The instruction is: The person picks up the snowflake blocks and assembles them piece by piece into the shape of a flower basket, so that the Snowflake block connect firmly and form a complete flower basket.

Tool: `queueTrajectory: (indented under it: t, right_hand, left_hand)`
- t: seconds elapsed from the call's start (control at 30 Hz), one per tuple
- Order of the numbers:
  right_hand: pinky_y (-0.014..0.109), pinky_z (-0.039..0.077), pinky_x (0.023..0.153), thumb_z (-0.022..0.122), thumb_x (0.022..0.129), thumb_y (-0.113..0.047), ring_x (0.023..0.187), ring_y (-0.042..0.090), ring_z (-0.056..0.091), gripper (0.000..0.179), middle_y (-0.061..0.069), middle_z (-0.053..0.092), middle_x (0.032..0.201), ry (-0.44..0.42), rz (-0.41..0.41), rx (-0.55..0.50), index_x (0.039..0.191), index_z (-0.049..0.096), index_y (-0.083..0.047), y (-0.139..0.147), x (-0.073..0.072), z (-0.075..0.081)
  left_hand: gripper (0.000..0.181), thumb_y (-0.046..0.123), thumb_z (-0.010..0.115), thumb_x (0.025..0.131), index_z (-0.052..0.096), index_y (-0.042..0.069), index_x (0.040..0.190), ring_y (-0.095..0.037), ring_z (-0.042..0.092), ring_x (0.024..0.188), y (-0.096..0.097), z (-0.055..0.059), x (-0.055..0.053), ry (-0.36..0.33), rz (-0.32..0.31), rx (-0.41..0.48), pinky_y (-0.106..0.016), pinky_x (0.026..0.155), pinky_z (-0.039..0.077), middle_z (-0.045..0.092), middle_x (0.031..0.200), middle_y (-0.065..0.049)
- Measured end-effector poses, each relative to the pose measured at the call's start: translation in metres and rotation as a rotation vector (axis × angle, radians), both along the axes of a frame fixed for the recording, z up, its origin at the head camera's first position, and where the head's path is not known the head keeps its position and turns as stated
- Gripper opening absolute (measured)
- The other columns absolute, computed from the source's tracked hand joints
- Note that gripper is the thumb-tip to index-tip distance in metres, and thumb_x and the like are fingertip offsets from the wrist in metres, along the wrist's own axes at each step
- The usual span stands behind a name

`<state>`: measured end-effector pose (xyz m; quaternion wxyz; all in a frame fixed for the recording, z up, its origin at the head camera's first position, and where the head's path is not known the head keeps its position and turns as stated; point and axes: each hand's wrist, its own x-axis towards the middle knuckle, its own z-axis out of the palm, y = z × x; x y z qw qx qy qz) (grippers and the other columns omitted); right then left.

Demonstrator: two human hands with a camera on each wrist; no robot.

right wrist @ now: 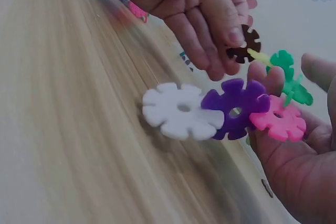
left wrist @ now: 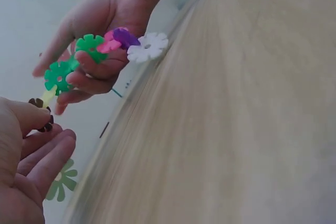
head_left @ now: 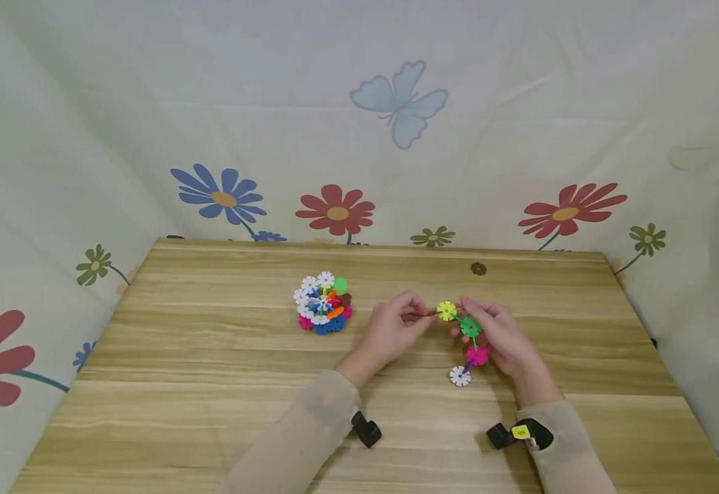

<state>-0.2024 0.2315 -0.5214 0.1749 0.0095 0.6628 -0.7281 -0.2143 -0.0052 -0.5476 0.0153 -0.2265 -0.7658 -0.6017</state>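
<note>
A short chain of notched plastic snowflake discs hangs between the two hands. Its white disc (right wrist: pixel 176 111) is at the free end, then purple (right wrist: pixel 235 109), pink (right wrist: pixel 278 119), green and a yellow disc (head_left: pixel 446 311). At the other end sits a brown disc (right wrist: pixel 248 43), pinched between thumb and fingers of my left hand (head_left: pixel 396 326). My right hand (head_left: pixel 506 339) holds the chain's middle; its curled fingers lie about the green disc (left wrist: pixel 90 45), while the thumb stands apart from it. The white end dangles above the table.
A ball-like cluster of joined coloured discs (head_left: pixel 322 303) stands left of the hands on the wooden table (head_left: pixel 211 412). One loose brown disc (head_left: pixel 479 269) lies near the back edge. Flower-printed cloth (head_left: pixel 273 123) hangs behind and on both sides.
</note>
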Motion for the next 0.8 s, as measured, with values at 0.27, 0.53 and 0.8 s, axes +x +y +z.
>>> queueTrajectory:
  t: [0.27,0.53,0.8]
  right_hand:
    - [0.021,0.058,0.067,0.06,0.115,-0.028,0.093,0.014,0.074,0.032,0.01,0.078,0.116,0.034,0.047,-0.005,0.13,0.075,-0.004,0.012,-0.001,0.002]
    - [0.028,0.059,0.078,0.072,0.106,-0.008,0.09,0.018,0.071,0.036,0.007,0.078,0.105,0.118,0.06,0.118,0.136,0.067,0.011,0.029,-0.005,-0.002]
    - [0.025,0.06,0.075,0.067,0.107,-0.007,0.085,0.013,0.069,0.033,0.005,0.076,0.103,0.088,0.074,0.144,0.133,0.065,0.013,0.058,-0.001,-0.004]
  left_hand:
    - [0.012,0.01,0.084,0.098,0.072,0.011,0.099,-0.008,0.076,0.092,-0.008,0.0,-0.007,-0.029,-0.029,-0.115,-0.023,0.083,0.063,0.079,0.101,-0.001]
    - [0.007,0.008,0.078,0.1,0.075,0.012,0.104,-0.007,0.073,0.087,-0.004,0.007,-0.026,-0.094,-0.226,-0.225,-0.025,0.08,0.062,0.077,0.097,0.004]
    - [0.012,0.019,0.07,0.104,0.073,0.013,0.114,-0.01,0.069,0.094,0.043,0.008,-0.07,-0.026,-0.089,-0.435,-0.025,0.085,0.057,0.075,0.104,0.002]
